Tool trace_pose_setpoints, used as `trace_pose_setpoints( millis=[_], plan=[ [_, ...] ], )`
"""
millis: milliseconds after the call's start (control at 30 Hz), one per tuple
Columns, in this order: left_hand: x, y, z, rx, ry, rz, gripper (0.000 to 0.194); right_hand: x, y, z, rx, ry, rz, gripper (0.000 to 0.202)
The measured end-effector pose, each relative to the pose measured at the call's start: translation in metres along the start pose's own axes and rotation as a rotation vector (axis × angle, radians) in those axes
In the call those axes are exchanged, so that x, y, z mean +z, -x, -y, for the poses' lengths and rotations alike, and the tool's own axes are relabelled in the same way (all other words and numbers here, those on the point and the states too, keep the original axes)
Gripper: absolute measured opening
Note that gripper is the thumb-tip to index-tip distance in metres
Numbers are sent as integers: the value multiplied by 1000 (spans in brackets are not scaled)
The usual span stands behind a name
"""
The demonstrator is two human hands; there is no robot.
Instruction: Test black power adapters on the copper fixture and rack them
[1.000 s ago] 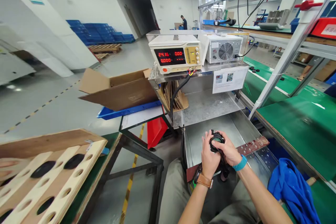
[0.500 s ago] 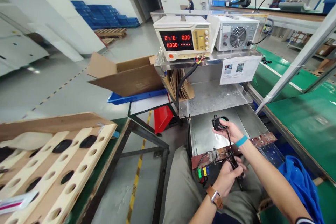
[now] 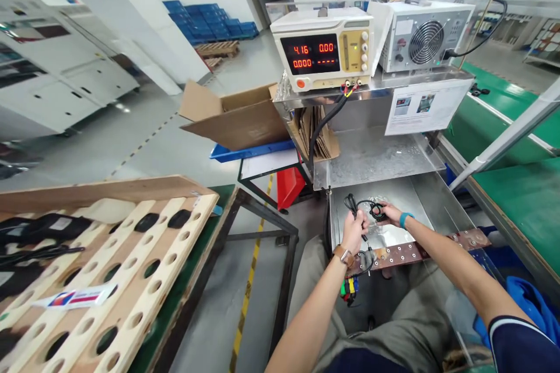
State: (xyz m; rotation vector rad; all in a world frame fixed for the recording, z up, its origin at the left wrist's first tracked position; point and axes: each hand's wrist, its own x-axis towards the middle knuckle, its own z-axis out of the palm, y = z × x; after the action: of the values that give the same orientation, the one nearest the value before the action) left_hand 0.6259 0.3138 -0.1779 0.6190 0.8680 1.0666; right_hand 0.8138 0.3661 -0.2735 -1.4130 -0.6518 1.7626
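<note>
My left hand [image 3: 355, 229] is closed around a bundled black cable [image 3: 350, 203], whose loops stick up above the fingers. To its right, my right hand [image 3: 391, 214] holds a small round black device [image 3: 377, 211], partly hidden by the fingers. A black lead runs between the two hands. Both hands are over the shallow metal tray [image 3: 420, 186]. Shiny clear plastic lies beneath the device. Along the tray's near edge runs a brown strip with metal studs [image 3: 420, 252], and coloured connectors [image 3: 349, 288] hang under its left end.
A power supply [image 3: 324, 49] with red digits and a grey fan unit [image 3: 426, 41] stand on the shelf. At left is a wooden rack with round holes [image 3: 160, 245], carrying a tube [image 3: 79, 297]. An open cardboard box [image 3: 245, 119] stands behind. Green bench [image 3: 525, 198] at right.
My left hand has risen with the cable from below the studded strip to above the tray. My right hand has lowered the round device slightly. The camera view has shifted left.
</note>
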Motion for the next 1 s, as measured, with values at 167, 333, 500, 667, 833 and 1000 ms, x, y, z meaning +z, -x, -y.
trace_pose_setpoints(
  millis=[167,333,500,667,833,1000],
  plan=[
    [-1,-12,19,-98,-119,-17,60,-5,-5,-7,23,-19,10,32],
    [0,-16,22,-231,-177,22,52,-5,-9,-11,29,-46,0,20],
    [3,-16,28,-288,-238,28,49,-9,-12,-11,28,-63,-4,23],
    [1,-14,34,-291,-269,14,53,-10,-14,-10,10,-90,-7,25],
    [-1,-16,37,-270,-267,11,56,-11,-18,-13,6,-102,-11,25],
    [-2,-16,39,-248,-260,7,58,-12,-21,-15,16,-98,-10,22]
  ],
)
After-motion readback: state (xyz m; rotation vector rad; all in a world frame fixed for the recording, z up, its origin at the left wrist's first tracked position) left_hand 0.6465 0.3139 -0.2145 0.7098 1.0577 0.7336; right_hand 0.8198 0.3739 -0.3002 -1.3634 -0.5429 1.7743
